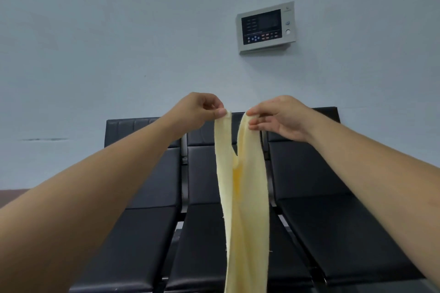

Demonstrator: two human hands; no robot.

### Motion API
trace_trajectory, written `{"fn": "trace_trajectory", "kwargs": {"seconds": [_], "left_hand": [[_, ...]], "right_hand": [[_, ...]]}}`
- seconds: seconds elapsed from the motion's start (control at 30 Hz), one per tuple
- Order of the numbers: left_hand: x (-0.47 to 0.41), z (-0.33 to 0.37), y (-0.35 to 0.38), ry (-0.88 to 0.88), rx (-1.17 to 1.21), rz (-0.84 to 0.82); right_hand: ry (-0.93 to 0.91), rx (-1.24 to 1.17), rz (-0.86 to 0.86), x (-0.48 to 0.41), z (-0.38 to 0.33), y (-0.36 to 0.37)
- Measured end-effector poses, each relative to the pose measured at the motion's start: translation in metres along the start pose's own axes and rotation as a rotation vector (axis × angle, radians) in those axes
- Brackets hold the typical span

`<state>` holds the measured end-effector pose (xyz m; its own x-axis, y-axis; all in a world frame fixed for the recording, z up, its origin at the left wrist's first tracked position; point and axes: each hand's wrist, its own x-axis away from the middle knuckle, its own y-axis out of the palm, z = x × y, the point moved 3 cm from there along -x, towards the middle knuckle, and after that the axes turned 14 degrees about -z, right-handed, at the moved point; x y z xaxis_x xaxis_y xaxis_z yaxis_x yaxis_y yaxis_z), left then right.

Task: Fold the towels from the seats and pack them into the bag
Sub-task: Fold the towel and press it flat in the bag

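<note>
Towel: pale yellow towel [245, 197] hangs in the centre of the frame, from mid-height down past the bottom edge, in front of the middle seat; lower end out of view.
Left hand: left hand [202, 109] pinches the left top corner between thumb and forefinger, other fingers curled in.
Right hand: right hand [278, 116] pinches the right top corner at the fingertips, remaining fingers loosely spread below.
Top edge: the two corners are near each other but apart; the cloth sags between them in a narrow V.
Seats: row of black seats [152, 233] across the lower frame; no other towel visible on them.
Bag: not in view.
Background: grey control panel [265, 27] on the wall, upper right.
Step (judged): first fold, held in the air, corner to corner.
Method note: keep both pinches right at the corners and level; match the side edges before closing the gap, so the halves hang flush.
Risk: limp cloth may twist below the V; a light shake should straighten it.
Progress (judged): early; nothing packed that can be seen.
</note>
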<state>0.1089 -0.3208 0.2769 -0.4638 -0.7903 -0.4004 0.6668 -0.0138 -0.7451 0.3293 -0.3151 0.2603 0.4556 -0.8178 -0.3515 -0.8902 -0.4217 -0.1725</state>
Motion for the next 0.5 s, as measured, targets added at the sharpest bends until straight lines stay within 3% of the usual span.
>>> {"fn": "trace_trajectory", "kwargs": {"seconds": [0.07, 0.17, 0.37, 0.5], "left_hand": [[-0.001, 0.003, 0.005, -0.015, -0.021, -0.007], [-0.001, 0.003, 0.011, -0.036, -0.024, -0.02], [0.0, -0.007, 0.021, -0.05, 0.032, -0.084], [0.002, -0.021, 0.03, -0.019, 0.151, -0.167]], "right_hand": [[0.006, 0.019, -0.118, 0.002, 0.003, 0.008], [0.02, 0.248, -0.115, 0.003, 0.008, 0.018], [-0.016, 0.225, -0.093, -0.001, 0.02, 0.023], [0.004, 0.241, -0.167, 0.003, 0.023, 0.026]]}}
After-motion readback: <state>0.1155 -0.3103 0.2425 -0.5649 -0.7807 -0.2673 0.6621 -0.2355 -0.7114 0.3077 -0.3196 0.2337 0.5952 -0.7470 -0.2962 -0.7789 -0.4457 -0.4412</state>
